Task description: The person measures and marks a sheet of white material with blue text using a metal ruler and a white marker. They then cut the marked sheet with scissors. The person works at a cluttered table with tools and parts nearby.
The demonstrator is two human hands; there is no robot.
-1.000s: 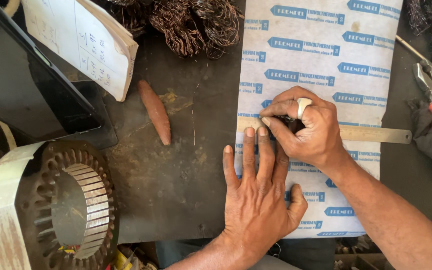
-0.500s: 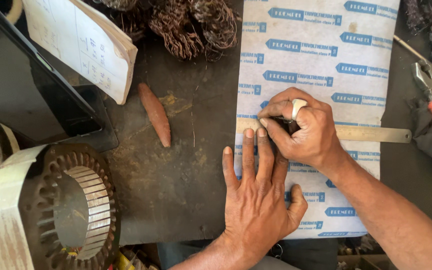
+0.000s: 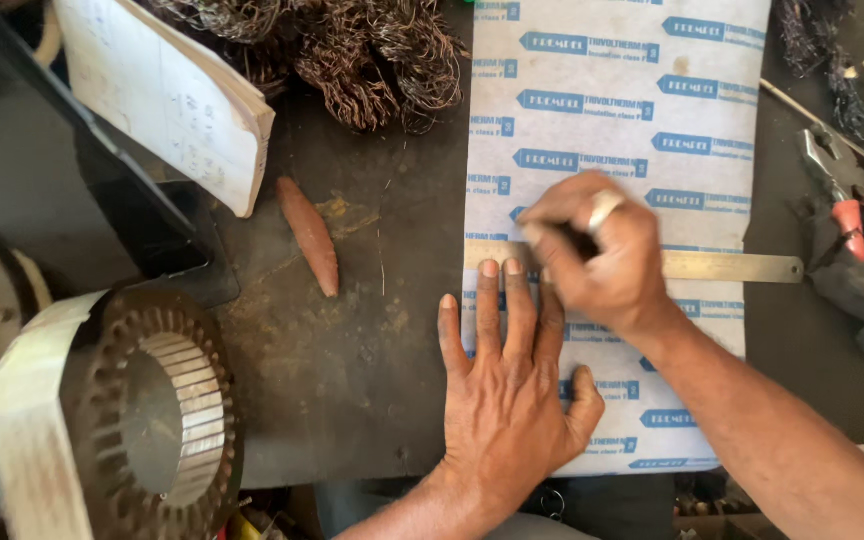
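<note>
The sheet of white paper (image 3: 642, 120) lies flat on our dark workbench (image 3: 352, 380), running from the far edge down to the near one, a little right of centre. It is printed all over with rows of small blue labels, looks stiff and smooth, and shows no curl or crease that we can see. We judge that we are marking or scoring a line across it: a metal ruler (image 3: 722, 267) lies crosswise on the sheet, its right end reaching past the paper's edge. Our left hand (image 3: 512, 385) is spread flat, fingers straight and close together, their tips touching the ruler's near edge and pinning ruler and paper down; it grips nothing. Our right hand (image 3: 597, 250) is curled tight over the ruler around something small and dark, a pen or a blade, though we cannot tell which. The next move, in our judgement, calls for steady pressure from the flat hand so the ruler does not slide while the tool runs along it. To the left lie a reddish-brown wooden wedge (image 3: 309, 233), a motor stator (image 3: 142, 420) and an open notebook (image 3: 167, 95); tangled copper wire (image 3: 352, 50) sits at the top, and red-handled pliers (image 3: 842, 190) at right.
</note>
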